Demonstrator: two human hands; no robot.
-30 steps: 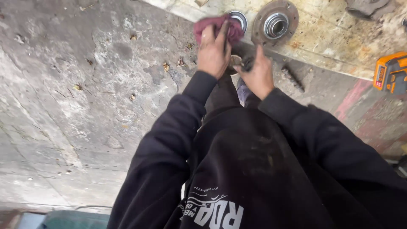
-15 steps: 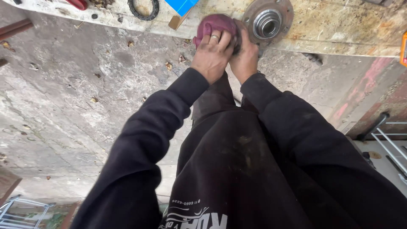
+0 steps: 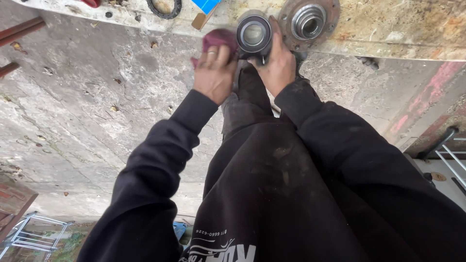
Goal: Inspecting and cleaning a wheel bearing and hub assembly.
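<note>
Closest to you is your own black hooded top (image 3: pixel 291 194), smudged with pale dust down the front, with white printing along the bottom edge of the view, and both black sleeves run forward from it towards the work. Past the cuffs, your left hand (image 3: pixel 213 73) has its fingers bunched tight around a maroon rag (image 3: pixel 218 39), a ring showing on one finger, and the cloth sits just left of the part, right up against it. Your right hand (image 3: pixel 279 65) is wrapped around a round wheel bearing (image 3: pixel 253 34), a dark outer ring with a bright steel inner race, palm behind it and the index finger laid up along its right side, so you hold it up off the surface, face towards you. Beneath your arms lies cracked grey concrete floor (image 3: pixel 87 106), scattered with small leaves and grit. Just beyond the bearing, a stained stone bench top (image 3: pixel 388 29) runs across the top of the view, and on it, immediately right of your right hand, sits a rusty wheel hub flange (image 3: pixel 308 22) with a shiny centre bore. Further left on that bench there's a black rubber ring (image 3: pixel 164 7), a blue piece (image 3: pixel 206 5) with a bit of what looks like cardboard under it, hard to tell at this angle, and a red object (image 3: pixel 90 2) cut off at the edge.
</note>
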